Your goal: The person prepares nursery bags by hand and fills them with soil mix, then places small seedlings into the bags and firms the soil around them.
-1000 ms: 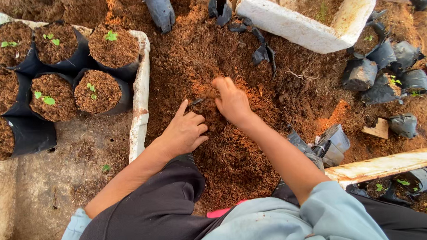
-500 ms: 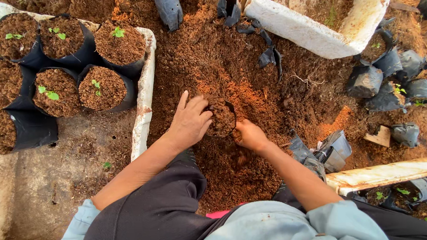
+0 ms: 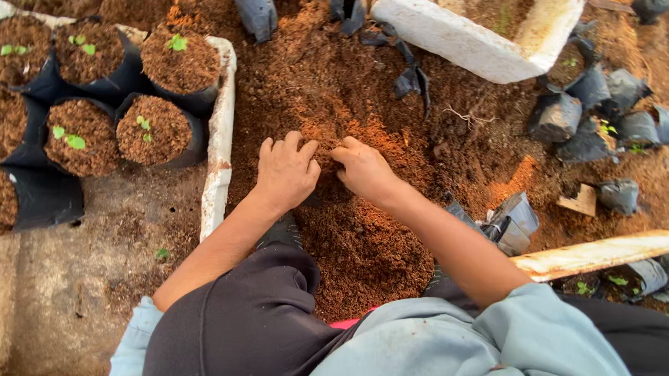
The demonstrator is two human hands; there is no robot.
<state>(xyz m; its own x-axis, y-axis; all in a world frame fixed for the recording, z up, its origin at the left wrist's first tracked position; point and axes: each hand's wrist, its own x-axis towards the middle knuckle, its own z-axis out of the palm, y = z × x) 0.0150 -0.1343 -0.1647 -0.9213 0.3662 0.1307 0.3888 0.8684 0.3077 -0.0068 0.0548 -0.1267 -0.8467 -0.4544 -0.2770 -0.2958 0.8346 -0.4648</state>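
While a broad heap of reddish-brown soil [image 3: 360, 83] covers the ground, a white foam tray [image 3: 222, 140] at left holds filled black grow bags [image 3: 154, 131] with seedlings. Both hands press together into the soil: left hand [image 3: 286, 171] and right hand [image 3: 363, 171], fingers curled around a small dark bag [image 3: 327, 192], mostly hidden between them.

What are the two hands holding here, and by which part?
Both the left hand and right hand press together into the brown soil pile. Something dark sits between them; what it is, and the grip, cannot be told.
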